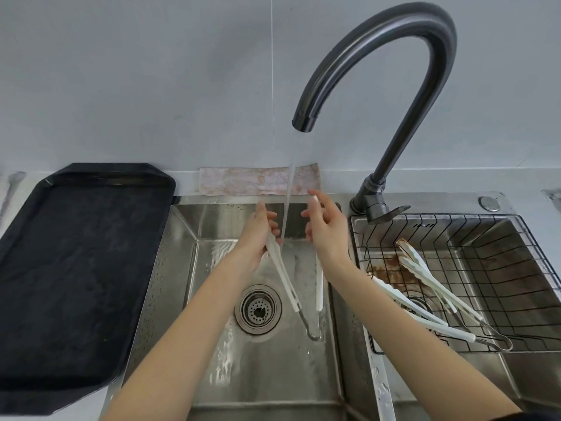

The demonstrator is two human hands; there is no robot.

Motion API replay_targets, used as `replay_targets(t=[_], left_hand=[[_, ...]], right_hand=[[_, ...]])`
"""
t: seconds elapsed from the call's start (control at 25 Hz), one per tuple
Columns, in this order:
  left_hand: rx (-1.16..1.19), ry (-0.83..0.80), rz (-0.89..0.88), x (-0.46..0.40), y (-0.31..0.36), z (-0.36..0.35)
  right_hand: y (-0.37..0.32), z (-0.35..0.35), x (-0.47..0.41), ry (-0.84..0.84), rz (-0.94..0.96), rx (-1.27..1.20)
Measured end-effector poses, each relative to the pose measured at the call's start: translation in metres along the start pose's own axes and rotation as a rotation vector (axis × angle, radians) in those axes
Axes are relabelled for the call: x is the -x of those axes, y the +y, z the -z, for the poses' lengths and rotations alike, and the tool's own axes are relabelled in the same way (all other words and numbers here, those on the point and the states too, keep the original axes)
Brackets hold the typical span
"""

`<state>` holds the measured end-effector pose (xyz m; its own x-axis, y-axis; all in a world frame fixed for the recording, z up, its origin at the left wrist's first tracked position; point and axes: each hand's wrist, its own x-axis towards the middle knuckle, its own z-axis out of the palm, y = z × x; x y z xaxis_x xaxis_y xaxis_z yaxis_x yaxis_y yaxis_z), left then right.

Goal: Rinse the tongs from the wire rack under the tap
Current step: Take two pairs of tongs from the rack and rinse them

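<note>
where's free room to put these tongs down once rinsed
The black tray left of the sink is bare. The left basin is wet, with both hands in it. The wire rack is crowded at its front-left by other tongs; its back-right is open.

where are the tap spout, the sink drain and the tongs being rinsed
tap spout (303,124), head view, on the dark outlet end above the water stream
sink drain (258,309), head view, on the strainer in the left basin
tongs being rinsed (283,278), head view, on the left white arm

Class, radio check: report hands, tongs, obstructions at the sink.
Left hand and right hand each grip one arm of the tongs. Tongs spread under running tap. Nothing obstructing.
</note>
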<state>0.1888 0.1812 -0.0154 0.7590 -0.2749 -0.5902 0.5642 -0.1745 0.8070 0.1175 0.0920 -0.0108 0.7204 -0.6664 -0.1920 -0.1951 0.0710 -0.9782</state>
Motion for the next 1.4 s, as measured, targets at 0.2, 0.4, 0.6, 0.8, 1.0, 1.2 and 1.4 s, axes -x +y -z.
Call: replay_targets(t=[0.2, 0.4, 0.6, 0.8, 1.0, 1.2, 1.4], left_hand=[[-0.098, -0.076, 0.030, 0.001, -0.017, 0.015], [0.165, -0.183, 0.046, 0.005, -0.024, 0.022], [0.206, -0.270, 0.052, 0.008, -0.035, 0.023], [0.155, -0.114, 0.046, 0.003, -0.053, 0.032], [0.064, -0.059, 0.115, -0.012, -0.078, 0.040], [0.011, -0.005, 0.228, -0.032, -0.104, 0.046], [-0.009, 0.057, 0.317, -0.051, -0.127, 0.044]], right_hand=[[-0.028, -0.024, -0.005, -0.074, 0.116, 0.223], [-0.031, -0.031, -0.011, -0.090, 0.104, 0.260], [-0.012, -0.013, -0.013, -0.067, 0.069, 0.155], [0.017, 0.000, -0.015, -0.136, -0.177, 0.295], [0.063, 0.004, -0.007, -0.265, -0.330, 0.530], [0.100, 0.004, -0.015, -0.335, -0.508, 0.577], [0.136, 0.002, -0.025, -0.319, -0.621, 0.505]])
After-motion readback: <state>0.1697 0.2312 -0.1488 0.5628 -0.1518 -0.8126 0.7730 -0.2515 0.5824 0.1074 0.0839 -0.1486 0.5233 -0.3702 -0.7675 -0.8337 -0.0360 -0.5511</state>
